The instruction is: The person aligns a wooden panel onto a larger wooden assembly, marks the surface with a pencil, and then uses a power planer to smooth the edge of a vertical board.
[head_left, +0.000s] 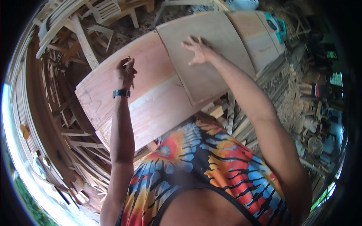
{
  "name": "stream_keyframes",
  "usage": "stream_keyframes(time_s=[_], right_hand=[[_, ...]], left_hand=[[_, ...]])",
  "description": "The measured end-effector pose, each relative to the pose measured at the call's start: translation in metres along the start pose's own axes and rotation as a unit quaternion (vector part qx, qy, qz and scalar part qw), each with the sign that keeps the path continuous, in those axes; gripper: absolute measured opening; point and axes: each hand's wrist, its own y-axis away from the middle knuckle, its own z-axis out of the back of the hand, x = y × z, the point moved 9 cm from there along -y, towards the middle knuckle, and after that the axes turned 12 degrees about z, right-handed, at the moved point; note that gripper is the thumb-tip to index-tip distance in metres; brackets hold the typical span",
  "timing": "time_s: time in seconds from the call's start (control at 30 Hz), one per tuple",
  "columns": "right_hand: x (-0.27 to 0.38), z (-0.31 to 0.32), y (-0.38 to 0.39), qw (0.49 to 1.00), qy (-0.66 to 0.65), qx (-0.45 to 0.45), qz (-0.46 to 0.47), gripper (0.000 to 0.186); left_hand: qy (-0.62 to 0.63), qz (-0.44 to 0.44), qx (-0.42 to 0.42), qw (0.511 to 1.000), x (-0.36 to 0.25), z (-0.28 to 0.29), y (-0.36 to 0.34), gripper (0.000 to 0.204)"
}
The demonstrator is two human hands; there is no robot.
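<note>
A thin, square-cornered plywood sheet lies across a long pinkish wooden panel in front of me. My right hand is over the sheet with its fingers spread and holds nothing; whether the palm presses on it I cannot tell. Above the left part of the panel, my left hand has its fingers curled round a thin pencil-like stick. Only the stick's two ends show past the fingers. A dark watch is strapped to that wrist.
At the panel's far right end sits a teal power tool. Wooden chair frames and loose timber crowd the left and far side. Wood strips and shavings cover the ground on the right. A person is at the right edge.
</note>
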Motion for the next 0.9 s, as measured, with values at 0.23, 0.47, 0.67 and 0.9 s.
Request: stream_keyframes(time_s=[0.23,0.47,0.67,0.9], right_hand=[[-0.005,-0.012,-0.003,1.000,0.008,0.015,-0.003,0.111],[-0.012,-0.016,-0.006,1.000,0.005,0.000,-0.006,0.112],[-0.006,-0.014,-0.007,1.000,-0.005,-0.018,0.000,0.110],[-0.014,-0.021,-0.011,1.000,0.012,-0.016,-0.004,0.108]], left_hand=[[0.105,0.060,0.045,0.992,0.041,-0.005,0.040,0.033],[0.241,-0.018,0.220,0.945,-0.025,-0.104,0.129,0.012],[0.037,-0.214,0.153,0.964,-0.041,-0.137,0.195,0.011],[0.087,-0.182,0.212,0.956,-0.023,-0.159,0.195,0.007]])
